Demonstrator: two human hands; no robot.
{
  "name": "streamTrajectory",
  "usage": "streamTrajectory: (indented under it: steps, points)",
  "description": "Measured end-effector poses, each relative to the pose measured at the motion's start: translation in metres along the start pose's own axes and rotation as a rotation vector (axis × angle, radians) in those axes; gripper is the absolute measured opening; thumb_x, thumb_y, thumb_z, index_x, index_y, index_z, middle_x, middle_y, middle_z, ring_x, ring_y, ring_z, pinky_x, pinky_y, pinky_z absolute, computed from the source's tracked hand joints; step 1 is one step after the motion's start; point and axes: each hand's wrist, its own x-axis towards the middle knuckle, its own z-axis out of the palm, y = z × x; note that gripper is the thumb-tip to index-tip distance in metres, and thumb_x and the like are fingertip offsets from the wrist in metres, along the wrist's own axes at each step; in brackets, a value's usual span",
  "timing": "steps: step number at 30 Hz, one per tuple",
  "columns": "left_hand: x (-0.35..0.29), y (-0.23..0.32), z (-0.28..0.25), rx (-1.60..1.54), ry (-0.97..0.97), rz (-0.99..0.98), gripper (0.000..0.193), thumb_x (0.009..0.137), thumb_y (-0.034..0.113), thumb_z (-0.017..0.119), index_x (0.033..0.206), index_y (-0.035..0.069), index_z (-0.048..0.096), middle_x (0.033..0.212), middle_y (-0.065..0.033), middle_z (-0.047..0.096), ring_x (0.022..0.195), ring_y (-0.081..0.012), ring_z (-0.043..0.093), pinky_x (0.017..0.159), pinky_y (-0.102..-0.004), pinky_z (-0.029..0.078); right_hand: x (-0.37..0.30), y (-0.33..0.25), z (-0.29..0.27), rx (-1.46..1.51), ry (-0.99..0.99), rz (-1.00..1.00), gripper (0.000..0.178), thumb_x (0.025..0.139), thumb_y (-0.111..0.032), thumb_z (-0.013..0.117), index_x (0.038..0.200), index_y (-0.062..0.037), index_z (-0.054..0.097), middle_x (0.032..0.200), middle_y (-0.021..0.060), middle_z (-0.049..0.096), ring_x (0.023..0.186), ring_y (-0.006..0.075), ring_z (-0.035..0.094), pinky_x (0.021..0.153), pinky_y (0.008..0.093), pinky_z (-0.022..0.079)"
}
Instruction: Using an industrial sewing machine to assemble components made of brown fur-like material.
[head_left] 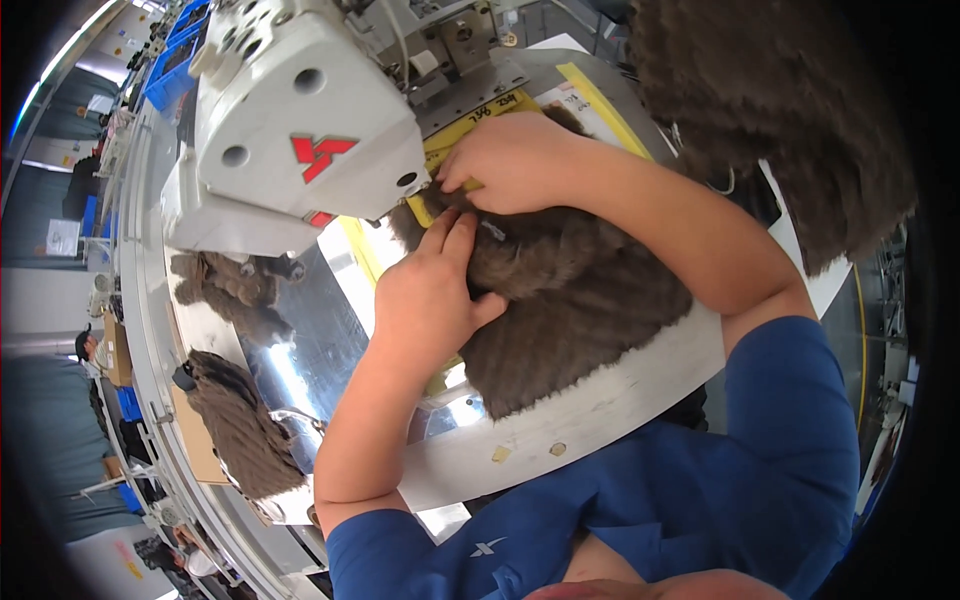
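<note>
A piece of brown fur fabric (585, 310) lies beside the white sewing machine head (310, 120), its striped pile spread toward me. My left hand (425, 300) presses on its left edge, fingers stretched forward and thumb apart. Farther up, close to the needle area, my right hand (520, 165) has its fingers bent down on the fabric's far end, gripping it there. A small pale tag-like bit (492, 230) shows on the fur between the hands. Yellow strips (480, 115) edge the work area under and behind my right hand. The needle itself is hidden.
At the left of the machine lie small brown fur pieces (235, 290) and a folded fur bundle (245, 425). A large fur piece (770, 110) hangs at the upper right. Blue crates (175, 65) stand at the far left. The pale table edge (560, 440) curves before me.
</note>
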Motion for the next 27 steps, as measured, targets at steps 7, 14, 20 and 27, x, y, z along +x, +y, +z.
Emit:
streamTrajectory:
  steps: [7, 14, 20, 27]
  points:
    - [0.008, 0.002, 0.000, -0.020, 0.007, -0.020, 0.081, 0.069, 0.029, 0.083, 0.141, 0.004, 0.057, 0.142, -0.0151, 0.062, 0.112, -0.0345, 0.070, 0.093, -0.0418, 0.058, 0.006, 0.012, 0.003, 0.044, 0.042, 0.003, 0.030, 0.083, -0.015, 0.069, 0.110, -0.0127, 0.081, 0.118, 0.0022, 0.077, 0.109, 0.0273, 0.071, 0.088, 0.0411, 0.059]
    - [0.020, -0.003, 0.003, 0.050, 0.053, 0.021, 0.088, 0.069, 0.035, 0.084, 0.144, 0.002, 0.053, 0.146, -0.0151, 0.059, 0.109, -0.0331, 0.071, 0.087, -0.0414, 0.060, 0.021, 0.024, 0.000, 0.092, 0.091, -0.029, 0.030, 0.081, -0.016, 0.070, 0.110, -0.0130, 0.080, 0.112, 0.0055, 0.078, 0.105, 0.0293, 0.072, 0.086, 0.0423, 0.058]
    - [0.013, -0.005, -0.004, 0.008, 0.034, -0.052, 0.085, 0.070, 0.030, 0.083, 0.145, 0.003, 0.053, 0.135, -0.0185, 0.065, 0.109, -0.0371, 0.070, 0.089, -0.0444, 0.058, 0.025, 0.016, -0.004, 0.122, 0.058, -0.003, 0.032, 0.079, -0.019, 0.072, 0.110, -0.0146, 0.081, 0.104, 0.0112, 0.077, 0.100, 0.0321, 0.072, 0.083, 0.0445, 0.057]
    - [0.013, -0.011, -0.003, 0.032, 0.040, -0.067, 0.082, 0.071, 0.033, 0.085, 0.141, 0.003, 0.054, 0.133, -0.0188, 0.066, 0.108, -0.0381, 0.070, 0.088, -0.0448, 0.058, 0.021, 0.020, 0.001, 0.245, 0.086, -0.055, 0.032, 0.082, -0.020, 0.073, 0.112, -0.0096, 0.079, 0.110, 0.0150, 0.076, 0.106, 0.0359, 0.070, 0.092, 0.0449, 0.055]
